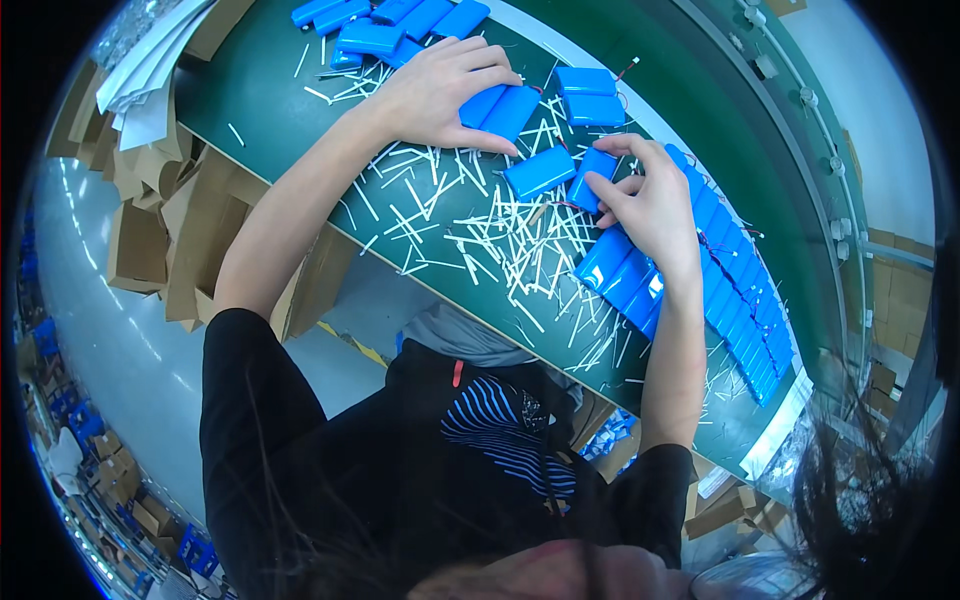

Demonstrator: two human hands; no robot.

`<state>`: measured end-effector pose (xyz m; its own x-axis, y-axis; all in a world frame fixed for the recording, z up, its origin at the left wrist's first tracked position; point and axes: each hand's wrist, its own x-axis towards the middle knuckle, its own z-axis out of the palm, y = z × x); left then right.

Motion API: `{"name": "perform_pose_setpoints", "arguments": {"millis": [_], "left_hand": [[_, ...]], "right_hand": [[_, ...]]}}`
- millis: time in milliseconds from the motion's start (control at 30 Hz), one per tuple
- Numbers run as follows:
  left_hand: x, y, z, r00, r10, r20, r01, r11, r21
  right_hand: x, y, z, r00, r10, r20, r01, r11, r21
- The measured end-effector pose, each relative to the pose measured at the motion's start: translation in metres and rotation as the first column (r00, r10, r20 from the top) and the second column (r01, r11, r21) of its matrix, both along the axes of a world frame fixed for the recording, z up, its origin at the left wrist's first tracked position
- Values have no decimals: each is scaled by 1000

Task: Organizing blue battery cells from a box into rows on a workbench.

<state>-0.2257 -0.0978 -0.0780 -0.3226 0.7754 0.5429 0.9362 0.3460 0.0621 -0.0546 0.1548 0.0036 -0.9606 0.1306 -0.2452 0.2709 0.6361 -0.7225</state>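
Observation:
My left hand (445,95) spans a pair of blue shrink-wrapped battery packs (510,113), its fingers on their far side and its thumb along the near side. Between the thumb and fingers of my right hand (650,195) is another blue battery pack (592,178), standing at a slant. Just left of it, a blue pack (540,173) lies on the green table. Beyond both hands rest two more packs (592,97), with thin wires and a small white connector. Part of the left hand's packs is hidden beneath its fingers.
Short white strips (530,245) litter the green tabletop (290,130). Long rows of blue packs (740,290) line the right side; a loose pile (375,38) sits at the far left. Cardboard boxes (140,245) stand beyond the table's left edge. A green conveyor-like band (690,70) curves behind.

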Motion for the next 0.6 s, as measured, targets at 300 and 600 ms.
{"name": "perform_pose_setpoints", "arguments": {"millis": [300, 600], "left_hand": [[-1, -6, -1, 999, -3, 53, 3, 1000, -3], [5, -4, 8, 990, -72, 118, 67, 997, 50]], "right_hand": [[22, -60, -17, 930, 242, -276, -118, 909, 399], [9, -85, -54, 853, 280, -440, 125, 710, 693]]}}
